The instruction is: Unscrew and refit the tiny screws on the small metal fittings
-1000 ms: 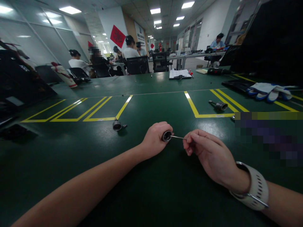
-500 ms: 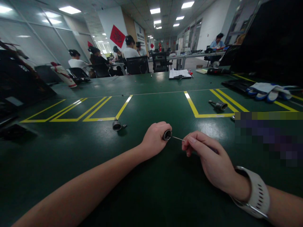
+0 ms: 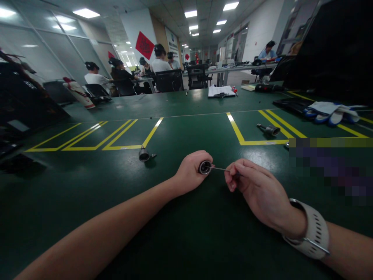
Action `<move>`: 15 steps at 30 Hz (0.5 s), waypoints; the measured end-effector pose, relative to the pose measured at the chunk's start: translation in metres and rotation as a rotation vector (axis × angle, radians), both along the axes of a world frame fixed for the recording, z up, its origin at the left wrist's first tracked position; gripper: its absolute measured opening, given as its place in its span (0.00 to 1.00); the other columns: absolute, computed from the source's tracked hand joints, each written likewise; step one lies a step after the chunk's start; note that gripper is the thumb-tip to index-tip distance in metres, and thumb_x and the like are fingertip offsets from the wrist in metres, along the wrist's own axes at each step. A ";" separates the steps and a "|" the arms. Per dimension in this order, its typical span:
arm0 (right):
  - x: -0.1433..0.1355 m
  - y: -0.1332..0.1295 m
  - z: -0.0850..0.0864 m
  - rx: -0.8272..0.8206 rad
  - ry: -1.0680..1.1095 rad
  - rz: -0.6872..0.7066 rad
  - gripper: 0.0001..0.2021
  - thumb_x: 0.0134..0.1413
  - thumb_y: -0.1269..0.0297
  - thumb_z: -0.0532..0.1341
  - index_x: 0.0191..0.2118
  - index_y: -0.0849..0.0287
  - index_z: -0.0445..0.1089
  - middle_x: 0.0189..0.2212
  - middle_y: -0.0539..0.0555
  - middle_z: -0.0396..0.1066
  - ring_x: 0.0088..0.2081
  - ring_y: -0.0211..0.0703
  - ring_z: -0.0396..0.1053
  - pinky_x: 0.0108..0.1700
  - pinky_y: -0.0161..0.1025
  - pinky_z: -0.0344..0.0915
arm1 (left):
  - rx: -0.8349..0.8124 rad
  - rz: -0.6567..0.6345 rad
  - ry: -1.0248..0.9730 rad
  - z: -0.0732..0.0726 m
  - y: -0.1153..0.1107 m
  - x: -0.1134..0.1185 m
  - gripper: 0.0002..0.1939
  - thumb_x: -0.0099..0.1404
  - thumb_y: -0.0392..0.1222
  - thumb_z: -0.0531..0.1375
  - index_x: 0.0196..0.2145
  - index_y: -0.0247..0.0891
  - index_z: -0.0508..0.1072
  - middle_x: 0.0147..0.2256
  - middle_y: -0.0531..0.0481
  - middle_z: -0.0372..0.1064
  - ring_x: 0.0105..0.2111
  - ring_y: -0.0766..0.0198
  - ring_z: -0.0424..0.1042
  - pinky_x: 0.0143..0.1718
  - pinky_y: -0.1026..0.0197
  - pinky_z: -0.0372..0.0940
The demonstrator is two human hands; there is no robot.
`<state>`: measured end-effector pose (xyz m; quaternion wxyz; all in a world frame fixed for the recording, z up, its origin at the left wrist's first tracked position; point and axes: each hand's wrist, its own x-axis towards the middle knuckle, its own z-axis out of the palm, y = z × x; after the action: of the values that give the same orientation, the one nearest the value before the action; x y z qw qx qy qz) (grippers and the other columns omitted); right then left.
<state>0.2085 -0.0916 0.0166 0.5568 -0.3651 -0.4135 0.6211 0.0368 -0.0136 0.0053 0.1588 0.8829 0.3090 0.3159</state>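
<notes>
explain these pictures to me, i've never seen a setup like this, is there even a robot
No robot shows here, just a person's bare hands. Every picture comes from one camera worn on the head, looking forward and down. The left hand grips a metal cup, open end showing. The right hand pinches a thin rod that points into the cup's mouth. On the green table lie a second cup, left, and a third cup, right, both near yellow tape. Gloves and a clipboard lie farther off.

Dark green tabletop (image 3: 210, 233), yellow lines (image 3: 235, 128), dark grey cup (image 3: 201, 168), silvery rod (image 3: 220, 168); white-and-blue gloves (image 3: 328, 110)
</notes>
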 end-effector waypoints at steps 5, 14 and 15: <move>0.000 -0.003 -0.004 0.114 -0.190 -0.066 0.10 0.57 0.61 0.56 0.28 0.58 0.69 0.27 0.52 0.67 0.29 0.41 0.63 0.31 0.39 0.59 | 0.017 0.072 0.097 0.000 0.000 0.001 0.03 0.59 0.34 0.55 0.27 0.36 0.65 0.26 0.53 0.63 0.28 0.67 0.63 0.29 0.64 0.57; 0.002 -0.004 -0.004 0.118 -0.274 -0.039 0.11 0.57 0.61 0.55 0.27 0.58 0.69 0.26 0.51 0.67 0.29 0.41 0.62 0.31 0.39 0.59 | 0.088 0.120 0.231 0.002 -0.006 0.001 0.03 0.59 0.31 0.54 0.29 0.36 0.66 0.28 0.52 0.65 0.30 0.65 0.63 0.33 0.61 0.57; 0.002 -0.003 -0.004 0.083 -0.213 -0.038 0.11 0.56 0.61 0.56 0.26 0.58 0.69 0.25 0.51 0.67 0.28 0.40 0.62 0.30 0.38 0.58 | 0.079 0.103 0.207 0.002 -0.005 0.001 0.03 0.60 0.32 0.55 0.29 0.36 0.66 0.28 0.52 0.64 0.30 0.65 0.63 0.33 0.61 0.57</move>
<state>0.2103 -0.0950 0.0131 0.5360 -0.4133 -0.4886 0.5506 0.0375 -0.0187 0.0070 0.0746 0.8992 0.3561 0.2430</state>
